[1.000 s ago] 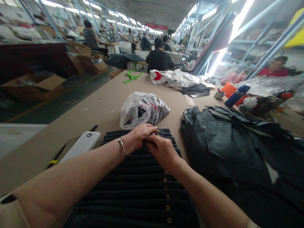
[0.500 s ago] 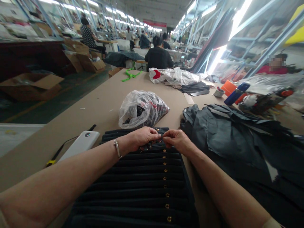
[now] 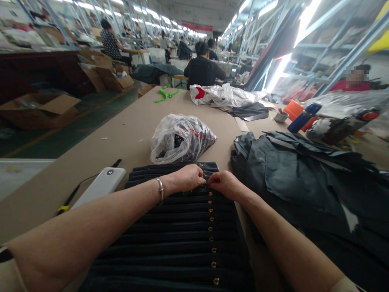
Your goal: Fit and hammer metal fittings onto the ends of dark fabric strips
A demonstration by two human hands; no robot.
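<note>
Bright, even factory light, with burnt-out glare [image 3: 278, 75] at 1 o'clock.
Strip lights [image 3: 146, 12] ran overhead from 11 to 12 o'clock; the glare washed out all detail around it. Shadows on the table [image 3: 121, 138] were soft. The left hand [image 3: 190, 177] and right hand [image 3: 225, 184] were sharp, the black cloth [image 3: 182, 227] under them dark; distant workers [image 3: 203, 67] were hazy, and the frame edges bent and smeared.

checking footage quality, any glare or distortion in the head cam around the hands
Head view: the bright strip at upper right is blown out white; wide-angle bending stretches the forearms; left hand and right hand on the dark fabric stack look evenly lit, fairly sharp.
</note>
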